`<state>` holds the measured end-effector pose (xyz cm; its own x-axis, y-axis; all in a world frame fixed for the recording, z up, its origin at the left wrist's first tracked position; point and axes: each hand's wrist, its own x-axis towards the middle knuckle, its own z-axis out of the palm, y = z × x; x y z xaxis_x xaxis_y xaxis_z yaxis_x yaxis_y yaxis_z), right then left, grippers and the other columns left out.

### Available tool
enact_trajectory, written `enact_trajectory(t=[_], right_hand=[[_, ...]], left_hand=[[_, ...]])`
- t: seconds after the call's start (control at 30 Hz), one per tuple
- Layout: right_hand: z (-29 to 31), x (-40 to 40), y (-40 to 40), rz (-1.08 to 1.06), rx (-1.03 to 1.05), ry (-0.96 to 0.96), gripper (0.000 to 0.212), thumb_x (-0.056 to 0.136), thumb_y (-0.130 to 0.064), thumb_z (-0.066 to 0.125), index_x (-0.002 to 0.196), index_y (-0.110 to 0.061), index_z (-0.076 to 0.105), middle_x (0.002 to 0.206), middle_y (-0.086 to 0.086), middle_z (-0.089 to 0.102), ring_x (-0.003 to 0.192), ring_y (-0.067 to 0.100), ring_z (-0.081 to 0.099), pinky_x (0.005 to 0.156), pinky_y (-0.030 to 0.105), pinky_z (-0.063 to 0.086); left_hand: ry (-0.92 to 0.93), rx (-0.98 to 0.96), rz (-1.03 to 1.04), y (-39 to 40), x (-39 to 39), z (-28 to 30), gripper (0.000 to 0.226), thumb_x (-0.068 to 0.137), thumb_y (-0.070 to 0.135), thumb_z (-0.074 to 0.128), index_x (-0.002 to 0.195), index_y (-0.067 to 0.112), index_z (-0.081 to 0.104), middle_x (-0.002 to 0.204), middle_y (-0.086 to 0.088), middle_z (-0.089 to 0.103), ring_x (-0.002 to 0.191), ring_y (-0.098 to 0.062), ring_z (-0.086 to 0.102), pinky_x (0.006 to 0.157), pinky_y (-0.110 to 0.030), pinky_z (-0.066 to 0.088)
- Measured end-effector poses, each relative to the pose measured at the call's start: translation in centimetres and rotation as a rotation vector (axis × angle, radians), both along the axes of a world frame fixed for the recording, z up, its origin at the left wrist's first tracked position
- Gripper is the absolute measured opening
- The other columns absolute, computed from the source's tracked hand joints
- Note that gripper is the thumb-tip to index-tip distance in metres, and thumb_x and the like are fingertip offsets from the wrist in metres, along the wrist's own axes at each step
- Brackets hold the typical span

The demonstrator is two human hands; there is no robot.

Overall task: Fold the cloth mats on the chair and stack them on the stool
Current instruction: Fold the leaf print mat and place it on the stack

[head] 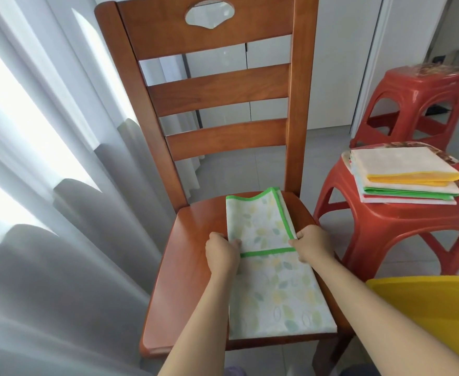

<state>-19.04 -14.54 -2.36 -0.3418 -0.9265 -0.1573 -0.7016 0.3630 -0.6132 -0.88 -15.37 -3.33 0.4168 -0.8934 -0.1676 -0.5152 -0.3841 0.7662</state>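
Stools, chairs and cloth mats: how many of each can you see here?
Red stools: 2
Wooden chairs: 1
Mats on the chair, held by both hands: 1
Folded mats on the near stool: 3
Total: 7

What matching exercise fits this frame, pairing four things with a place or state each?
Things:
1. green-edged mat
2. folded stack
3. far stool
4. left hand

Places or states:
A. lies on the near stool
B. stands behind the near stool, with no mats on it
C. pinches the mat's left side at the fold
D. half folded on the chair seat

Pairs: 1-D, 2-A, 3-B, 4-C
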Motion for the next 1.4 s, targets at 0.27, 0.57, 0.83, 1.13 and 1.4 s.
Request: enact_trajectory(t=[0.27, 0.57, 0.83, 1.13, 1.4], right_hand=[[0.1, -1.0, -0.1, -0.162, -0.049, -0.623, 0.021, 0.082, -0.013, 0.07, 0.098, -0.004, 0.06, 0.07, 0.006, 0.057, 0.058, 0.018, 0.054, 0.066, 0.038, 0.057], [1.7, -2.5, 1.1, -0.039, 0.045, -0.872, 0.032, 0.095, -0.034, 0.049, 0.098, -0.006, 0.063, 0.083, 0.006, 0.064, 0.072, 0.017, 0.061, 0.063, 0.025, 0.053], [0.7, -2.8, 1.9, 0.279, -0.036, -0.414, 0.012, 0.078, -0.012, 0.072, 0.089, -0.011, 0.068, 0.082, -0.009, 0.062, 0.077, 0.004, 0.056, 0.065, 0.013, 0.041], [-0.1, -3.0, 1.6, 0.408, -0.035, -0.186, 0.02, 0.082, -0.007, 0.065, 0.093, -0.023, 0.063, 0.106, -0.008, 0.056, 0.081, 0.002, 0.053, 0.067, 0.015, 0.041], [-0.4, -2.4, 2.9, 0.545, -0.057, -0.087, 0.03, 0.086, 0.004, 0.046, 0.096, -0.023, 0.053, 0.111, -0.006, 0.044, 0.105, 0.01, 0.046, 0.089, 0.017, 0.03]], left_hand=[[0.477, -0.101, 0.048, 1.1, 0.7, 0.5, 0.021, 0.083, 0.029, 0.07, 0.076, 0.014, 0.057, 0.07, -0.003, 0.066, 0.057, -0.017, 0.06, 0.06, -0.034, 0.053], [0.717, -0.092, -0.09, 2.6, 2.4, 1.4, 0.055, 0.098, 0.047, 0.034, 0.072, 0.012, 0.068, 0.079, -0.008, 0.07, 0.073, -0.02, 0.063, 0.07, -0.031, 0.049], [0.092, -0.113, -0.539, 4.1, 2.9, 0.8, 0.009, 0.083, 0.031, 0.068, 0.077, 0.024, 0.07, 0.086, 0.01, 0.055, 0.08, -0.004, 0.054, 0.068, -0.01, 0.038], [-0.402, -0.095, -0.727, 5.2, 2.1, 1.0, 0.05, 0.084, 0.05, 0.05, 0.131, 0.035, 0.051, 0.1, 0.007, 0.039, 0.11, -0.019, 0.042, 0.094, -0.03, 0.039], [-0.709, 0.039, -0.82, 8.0, -1.7, 0.1, 0.073, 0.091, 0.056, 0.016, 0.152, 0.018, 0.004, 0.16, -0.007, -0.003, 0.147, -0.028, -0.003, 0.118, -0.043, -0.003]])
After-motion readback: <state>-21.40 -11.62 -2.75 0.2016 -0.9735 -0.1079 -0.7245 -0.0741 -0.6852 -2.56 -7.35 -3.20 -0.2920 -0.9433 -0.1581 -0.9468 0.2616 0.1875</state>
